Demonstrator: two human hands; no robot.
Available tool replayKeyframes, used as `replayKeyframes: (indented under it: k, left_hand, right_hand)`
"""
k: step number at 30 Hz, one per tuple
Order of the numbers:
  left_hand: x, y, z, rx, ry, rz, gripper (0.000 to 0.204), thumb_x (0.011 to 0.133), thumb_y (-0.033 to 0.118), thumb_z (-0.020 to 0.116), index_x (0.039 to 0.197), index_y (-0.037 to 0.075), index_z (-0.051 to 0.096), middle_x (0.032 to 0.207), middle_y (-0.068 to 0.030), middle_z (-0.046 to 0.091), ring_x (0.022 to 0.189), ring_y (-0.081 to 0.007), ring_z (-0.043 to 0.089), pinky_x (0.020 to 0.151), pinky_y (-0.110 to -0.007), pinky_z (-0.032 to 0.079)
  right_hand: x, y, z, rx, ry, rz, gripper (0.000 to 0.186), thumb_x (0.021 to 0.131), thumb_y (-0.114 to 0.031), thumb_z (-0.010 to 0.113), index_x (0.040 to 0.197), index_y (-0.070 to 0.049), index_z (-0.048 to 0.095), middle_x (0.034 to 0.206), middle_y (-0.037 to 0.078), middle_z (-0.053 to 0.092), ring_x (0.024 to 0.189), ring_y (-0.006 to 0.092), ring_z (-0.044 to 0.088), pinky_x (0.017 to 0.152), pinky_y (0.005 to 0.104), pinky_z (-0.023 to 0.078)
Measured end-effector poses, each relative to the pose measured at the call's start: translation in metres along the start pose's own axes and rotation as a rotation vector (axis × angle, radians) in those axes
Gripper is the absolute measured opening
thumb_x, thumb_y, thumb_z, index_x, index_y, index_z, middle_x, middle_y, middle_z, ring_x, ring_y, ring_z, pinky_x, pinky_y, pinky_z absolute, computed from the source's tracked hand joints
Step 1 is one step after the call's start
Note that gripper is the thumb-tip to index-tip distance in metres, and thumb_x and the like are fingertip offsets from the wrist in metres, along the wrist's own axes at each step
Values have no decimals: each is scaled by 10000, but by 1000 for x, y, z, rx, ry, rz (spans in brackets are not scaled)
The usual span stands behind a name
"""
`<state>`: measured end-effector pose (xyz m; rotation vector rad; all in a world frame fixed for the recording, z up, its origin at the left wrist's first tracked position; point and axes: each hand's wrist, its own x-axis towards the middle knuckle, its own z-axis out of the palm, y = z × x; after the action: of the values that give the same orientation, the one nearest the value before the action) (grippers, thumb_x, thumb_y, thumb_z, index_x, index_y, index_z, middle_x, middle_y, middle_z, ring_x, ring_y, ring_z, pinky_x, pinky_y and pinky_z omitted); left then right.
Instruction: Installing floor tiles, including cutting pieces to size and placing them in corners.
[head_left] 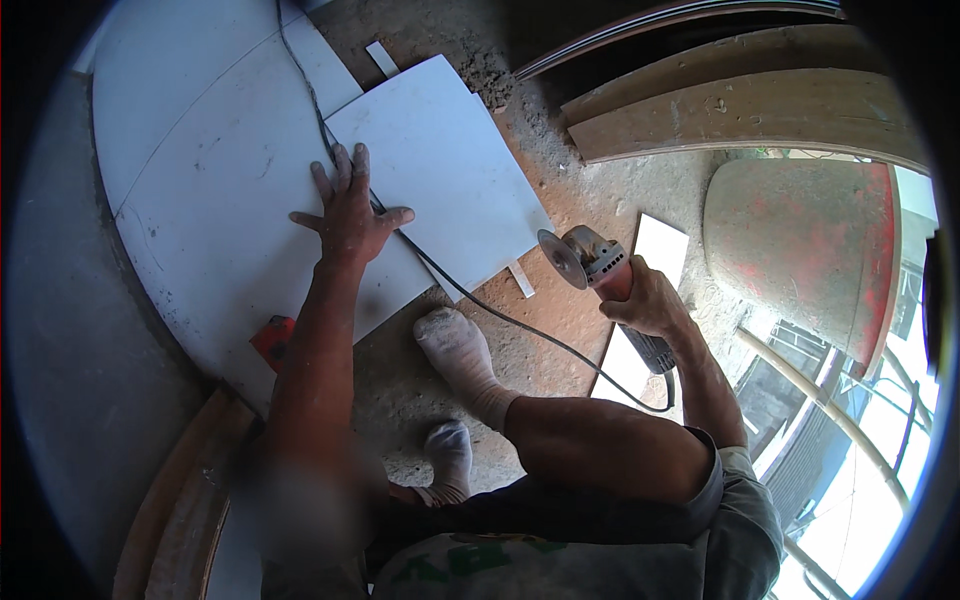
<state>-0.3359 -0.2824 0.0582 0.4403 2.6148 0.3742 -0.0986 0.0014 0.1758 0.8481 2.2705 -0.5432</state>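
Observation:
My left hand (349, 210) lies flat, fingers spread, on a large white tile (220, 170), pressing over the black power cord (470, 298) that runs across it. A second white tile (450, 170) lies just to the right, its corner near the tool. My right hand (648, 300) grips an angle grinder (590, 258), held just off the tile's right edge above the dusty floor, with the disc facing left. My dust-covered foot (458, 345) rests on the floor between the two arms.
A narrow white tile strip (645, 290) lies on the floor under the grinder. A red drum-like container (800, 250) stands at the right, wooden planks (740, 115) behind it. A small red object (272, 340) lies at the tile's near edge. Small offcuts dot the floor.

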Motion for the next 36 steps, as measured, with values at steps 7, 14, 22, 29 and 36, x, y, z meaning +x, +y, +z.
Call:
replayKeyframes:
  k: [7, 14, 22, 29, 36]
  left_hand:
    - [4, -12, 10, 1, 15, 18, 1115, 673, 473, 798, 1518, 221, 117, 1584, -116, 76, 1442, -407, 1, 968, -811, -2]
    - [6, -19, 17, 33, 94, 96, 1141, 641, 572, 769, 1518, 250, 115, 1583, -137, 61, 1441, -420, 7, 963, -812, 6]
    - [4, -7, 6, 87, 24, 43, 1089, 692, 528, 762, 1517, 252, 108, 1581, -138, 64, 1443, -406, 13, 961, -817, 48]
    - [1, -2, 0, 108, 6, 21, 1060, 707, 496, 773, 1506, 256, 119, 1575, -136, 75, 1445, -387, 44, 986, -804, 73]
    - [2, -3, 3, 94, 28, 27, 1060, 703, 488, 778, 1505, 259, 125, 1576, -135, 77, 1446, -380, 45, 985, -805, 74]
  right_hand:
    - [-6, -1, 3, 71, 1, -3, 579, 622, -275, 729, 1055, 50, 526, 861, 222, 662, 753, 328, 675, 699, 391, 544]
    - [-7, -2, 3, 91, 11, 16, 610, 624, -275, 722, 1077, 77, 514, 827, 223, 664, 728, 329, 685, 671, 385, 550]
    - [-3, 2, 6, 80, 11, 13, 595, 625, -280, 721, 1069, 62, 521, 849, 222, 661, 743, 327, 678, 690, 386, 548]
    - [-1, -1, 8, 32, -8, 11, 591, 624, -283, 725, 1070, 47, 524, 857, 217, 661, 750, 323, 678, 698, 384, 546]
    - [-1, -2, 6, 13, 11, 16, 614, 605, -266, 732, 1091, 41, 519, 854, 194, 660, 729, 309, 671, 677, 387, 546]
